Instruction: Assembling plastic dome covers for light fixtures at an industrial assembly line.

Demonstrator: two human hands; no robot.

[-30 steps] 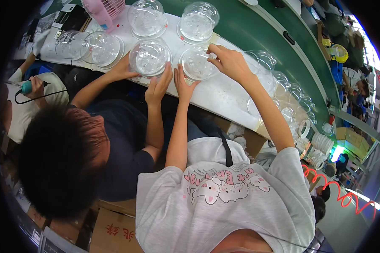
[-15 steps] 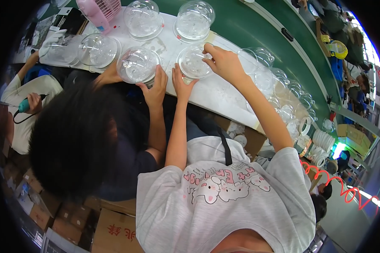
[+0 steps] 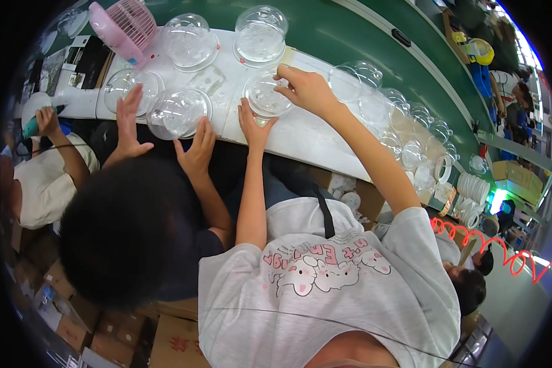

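In front of me on the white table lies a clear round piece with a white rim (image 3: 266, 109). My left hand (image 3: 256, 127) steadies its near side, fingers and thumb spread around the rim. Over the far right part of the same piece, my right hand (image 3: 303, 91) is closed in a pinch; whatever it holds is hidden or too small to make out. Beyond the piece stands a clear dome (image 3: 260, 35) on a round base. To its left is another clear dome (image 3: 186, 40).
At my left a co-worker's hands (image 3: 196, 150) are around a clear dome (image 3: 179, 113). A pink fan (image 3: 119, 34) stands at the far left. Many clear domes (image 3: 369, 104) crowd the table's right. A person farther left holds a teal power tool (image 3: 34, 126). A red coiled hose (image 3: 472, 236) hangs right.
The view has shifted slightly. The co-worker's left hand has lifted off the table, fingers raised. The person farther left has raised the teal tool to the table. My hands keep nearly the same pose.
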